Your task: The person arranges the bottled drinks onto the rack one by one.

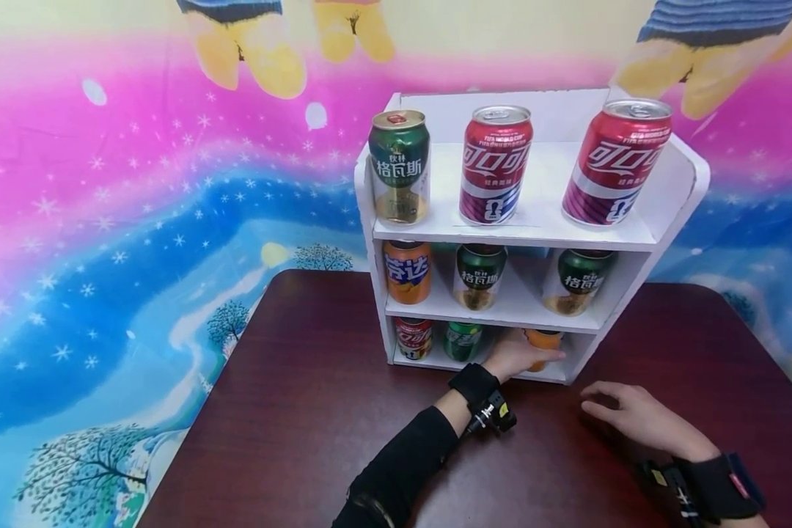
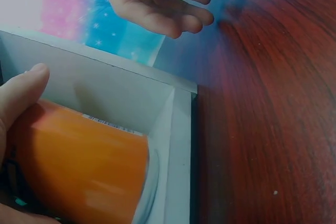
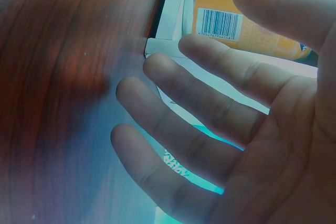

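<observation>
My left hand [image 1: 516, 353] reaches into the bottom shelf and grips an orange soda can [image 1: 545, 340] at its right end. In the left wrist view the thumb and a finger lie on either side of the orange can [image 2: 84, 161]; its far side is hidden. A barcode shows on the can [image 3: 220, 24] in the right wrist view. My right hand [image 1: 640, 416], fingers relaxed and slightly bent, hovers near the table right of the shelf and holds nothing. Left of the gripping hand stand a green can [image 1: 463, 341] and a red can [image 1: 413, 338].
The white three-tier shelf [image 1: 554, 233] stands on a dark red wooden table [image 1: 290, 411]. Its middle tier bears an orange can [image 1: 407, 273] and two green-and-gold cans [image 1: 479, 277]. Up top are a green-and-gold can [image 1: 400, 167] and two red cola cans [image 1: 496, 165]. A printed backdrop [image 1: 138, 220] hangs behind.
</observation>
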`<move>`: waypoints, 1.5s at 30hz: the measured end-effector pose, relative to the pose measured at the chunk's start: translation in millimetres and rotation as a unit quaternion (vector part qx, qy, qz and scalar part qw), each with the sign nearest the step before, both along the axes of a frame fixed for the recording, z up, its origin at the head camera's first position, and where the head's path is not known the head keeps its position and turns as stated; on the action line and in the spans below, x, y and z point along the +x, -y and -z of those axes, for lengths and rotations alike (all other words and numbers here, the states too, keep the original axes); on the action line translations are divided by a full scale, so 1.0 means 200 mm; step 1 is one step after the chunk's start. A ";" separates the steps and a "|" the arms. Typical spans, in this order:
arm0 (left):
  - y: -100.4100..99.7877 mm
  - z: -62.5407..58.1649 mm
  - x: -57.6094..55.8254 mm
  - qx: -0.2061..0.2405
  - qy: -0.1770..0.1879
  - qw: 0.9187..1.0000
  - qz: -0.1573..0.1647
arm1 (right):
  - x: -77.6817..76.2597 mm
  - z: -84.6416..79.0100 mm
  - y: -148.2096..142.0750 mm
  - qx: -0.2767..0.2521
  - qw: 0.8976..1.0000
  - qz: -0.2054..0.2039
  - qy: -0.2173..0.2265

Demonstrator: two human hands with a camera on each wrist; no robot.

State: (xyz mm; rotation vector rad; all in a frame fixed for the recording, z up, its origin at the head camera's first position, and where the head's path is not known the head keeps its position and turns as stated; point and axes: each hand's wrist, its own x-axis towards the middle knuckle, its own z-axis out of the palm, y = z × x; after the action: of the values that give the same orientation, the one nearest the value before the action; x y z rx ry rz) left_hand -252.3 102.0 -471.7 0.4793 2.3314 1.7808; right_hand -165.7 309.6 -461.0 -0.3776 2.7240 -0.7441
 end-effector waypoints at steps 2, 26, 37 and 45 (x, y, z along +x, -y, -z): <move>0.01 0.00 0.00 0.008 0.007 1.000 0.015 | 0.00 0.01 0.00 -0.001 1.000 0.001 0.000; 0.00 0.02 -0.01 -0.028 -0.052 0.998 -0.008 | 0.00 -0.01 0.01 0.007 1.000 -0.002 -0.013; 0.03 0.01 -0.01 -0.053 -0.028 0.997 0.046 | 0.01 0.00 0.01 0.008 1.000 0.000 -0.015; 0.01 0.01 0.02 -0.130 -0.065 0.989 -0.009 | 0.01 -0.01 0.00 0.001 1.000 -0.004 -0.014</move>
State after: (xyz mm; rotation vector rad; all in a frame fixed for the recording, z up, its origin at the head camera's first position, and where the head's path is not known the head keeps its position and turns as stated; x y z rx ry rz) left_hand -247.9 99.3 -474.2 0.5472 2.6150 1.4613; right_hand -163.9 309.9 -459.9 -0.4005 2.7479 -0.7398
